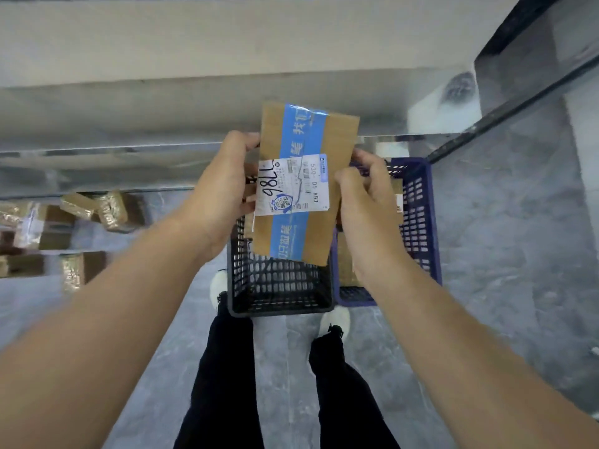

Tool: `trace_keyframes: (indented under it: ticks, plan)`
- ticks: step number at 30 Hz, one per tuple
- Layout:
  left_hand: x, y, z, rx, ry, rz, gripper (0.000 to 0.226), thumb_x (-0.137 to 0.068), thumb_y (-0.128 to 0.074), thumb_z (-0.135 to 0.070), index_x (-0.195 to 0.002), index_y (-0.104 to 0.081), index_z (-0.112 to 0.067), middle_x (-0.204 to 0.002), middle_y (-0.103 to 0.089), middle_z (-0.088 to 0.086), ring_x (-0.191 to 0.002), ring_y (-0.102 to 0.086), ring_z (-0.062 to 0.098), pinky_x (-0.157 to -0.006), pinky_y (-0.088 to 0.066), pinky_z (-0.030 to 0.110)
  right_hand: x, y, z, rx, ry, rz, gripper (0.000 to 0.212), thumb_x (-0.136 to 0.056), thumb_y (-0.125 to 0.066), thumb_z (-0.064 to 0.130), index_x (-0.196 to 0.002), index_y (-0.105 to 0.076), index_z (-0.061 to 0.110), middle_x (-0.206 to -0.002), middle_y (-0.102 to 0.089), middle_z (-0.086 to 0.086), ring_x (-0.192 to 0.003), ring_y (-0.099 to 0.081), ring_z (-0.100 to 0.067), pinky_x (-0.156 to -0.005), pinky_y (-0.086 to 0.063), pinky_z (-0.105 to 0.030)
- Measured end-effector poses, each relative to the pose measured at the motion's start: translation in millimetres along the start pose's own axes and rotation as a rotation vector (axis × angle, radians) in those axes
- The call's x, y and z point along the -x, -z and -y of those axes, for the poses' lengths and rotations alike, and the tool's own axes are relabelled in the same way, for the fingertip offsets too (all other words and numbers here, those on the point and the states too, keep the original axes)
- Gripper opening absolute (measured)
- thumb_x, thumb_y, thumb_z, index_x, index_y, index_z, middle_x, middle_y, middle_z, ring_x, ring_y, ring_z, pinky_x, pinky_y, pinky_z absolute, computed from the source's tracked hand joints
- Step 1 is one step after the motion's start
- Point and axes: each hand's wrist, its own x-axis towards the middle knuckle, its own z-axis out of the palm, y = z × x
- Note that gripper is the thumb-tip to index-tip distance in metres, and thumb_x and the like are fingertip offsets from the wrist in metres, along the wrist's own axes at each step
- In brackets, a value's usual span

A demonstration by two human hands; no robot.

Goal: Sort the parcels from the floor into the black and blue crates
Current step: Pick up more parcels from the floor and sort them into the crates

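The left hand (223, 192) is curled round the left long edge of the cardboard parcel (337, 140), and the right hand (366, 202) is curled round its right long edge. The parcel is thus gripped from both sides and held in the air over the two crates.

The step in hand appears to be the reading of the shipping label (291, 186). It is best done with the labelled face kept up and steady. The parcel should then be lowered flat into the chosen crate rather than dropped.

The long axis runs away from the person, the far end leaning slightly right, and a blue tape strip (298, 131) is laid along it.

The black crate (278, 286) lies under the near end, with the blue crate (419, 222) just beside it on the right. More parcels (107, 209) are seen on the floor (486, 254) at the left.
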Motion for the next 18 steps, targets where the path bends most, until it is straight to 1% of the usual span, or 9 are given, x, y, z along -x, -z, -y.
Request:
trace_keyframes:
  ticks: [2,4,6,8,9,11,13,15,18]
  plan:
    - [-32,2,30,0.005,0.027,-0.012,0.041,-0.102,-0.039,-0.042,-0.108,-0.075,-0.024,-0.097,-0.072,0.001,-0.088,-0.066,0.021,-0.103,-0.052,0.052,-24,-9,-33,0.011,-0.038,0.016,0.029,-0.104,-0.063,0.034,-0.133,-0.061,0.035,-0.116,-0.075,0.006,-0.103,-0.075,-0.009,-0.087,-0.06,-0.035]
    - [-63,6,61,-0.008,0.055,-0.03,0.043,-0.101,-0.038,-0.042,-0.114,-0.074,-0.021,-0.092,-0.074,-0.003,-0.082,-0.068,0.016,-0.098,-0.055,0.048,-46,-20,-68,0.032,-0.089,0.027,0.029,-0.106,-0.064,0.038,-0.135,-0.06,0.036,-0.123,-0.074,0.009,-0.111,-0.073,-0.007,-0.098,-0.06,-0.038]
    - [-92,10,96,-0.018,0.079,-0.029,0.039,-0.102,-0.038,-0.041,-0.103,-0.073,-0.026,-0.083,-0.074,-0.008,-0.075,-0.068,0.012,-0.085,-0.056,0.039,-66,-31,-105,0.038,-0.132,0.03,0.029,-0.105,-0.063,0.037,-0.134,-0.06,0.032,-0.123,-0.074,0.01,-0.111,-0.072,-0.007,-0.098,-0.059,-0.033]
    - [-118,15,131,-0.013,0.105,-0.043,0.038,-0.103,-0.038,-0.041,-0.091,-0.073,-0.03,-0.077,-0.073,-0.011,-0.075,-0.068,0.012,-0.08,-0.055,0.034,-84,-44,-140,0.065,-0.172,0.033,0.026,-0.107,-0.062,0.032,-0.132,-0.06,0.029,-0.117,-0.075,0.008,-0.103,-0.07,-0.004,-0.086,-0.056,-0.022]
    - [-129,18,148,-0.006,0.125,-0.052,0.039,-0.102,-0.038,-0.041,-0.087,-0.073,-0.032,-0.076,-0.073,-0.011,-0.076,-0.069,0.013,-0.08,-0.055,0.035,-91,-49,-158,0.075,-0.189,0.035,0.024,-0.107,-0.061,0.03,-0.131,-0.059,0.028,-0.115,-0.075,0.007,-0.101,-0.07,-0.005,-0.083,-0.056,-0.024]
    - [-152,25,183,0.006,0.181,-0.061,0.04,-0.102,-0.04,-0.041,-0.084,-0.076,-0.033,-0.079,-0.076,-0.008,-0.081,-0.073,0.016,-0.086,-0.058,0.039,-105,-58,-193,0.092,-0.225,0.041,0.016,-0.107,-0.061,0.028,-0.123,-0.059,0.029,-0.115,-0.075,-0.001,-0.101,-0.072,-0.016,-0.086,-0.058,-0.036]
    - [-168,34,214,0.011,0.226,-0.059,0.042,-0.102,-0.04,-0.042,-0.085,-0.077,-0.032,-0.085,-0.079,-0.004,-0.086,-0.075,0.02,-0.093,-0.059,0.044,-116,-65,-225,0.123,-0.248,0.053,0.008,-0.107,-0.061,0.028,-0.113,-0.059,0.033,-0.115,-0.075,-0.006,-0.096,-0.072,-0.016,-0.084,-0.058,-0.035]
    - [-182,42,243,0.023,0.256,-0.061,0.044,-0.102,-0.039,-0.044,-0.084,-0.078,-0.033,-0.089,-0.08,-0.002,-0.089,-0.075,0.022,-0.095,-0.059,0.045,-124,-69,-256,0.165,-0.267,0.061,0.011,-0.107,-0.061,0.031,-0.117,-0.061,0.033,-0.113,-0.076,-0.003,-0.099,-0.073,-0.013,-0.086,-0.058,-0.033]
    - [-198,51,283,0.028,0.284,-0.065,0.042,-0.102,-0.039,-0.044,-0.092,-0.077,-0.03,-0.088,-0.079,-0.002,-0.086,-0.075,0.021,-0.094,-0.059,0.045,-132,-75,-298,0.185,-0.31,0.065,0.019,-0.104,-0.063,0.032,-0.123,-0.064,0.032,-0.115,-0.077,0.002,-0.107,-0.074,-0.016,-0.099,-0.061,-0.046]
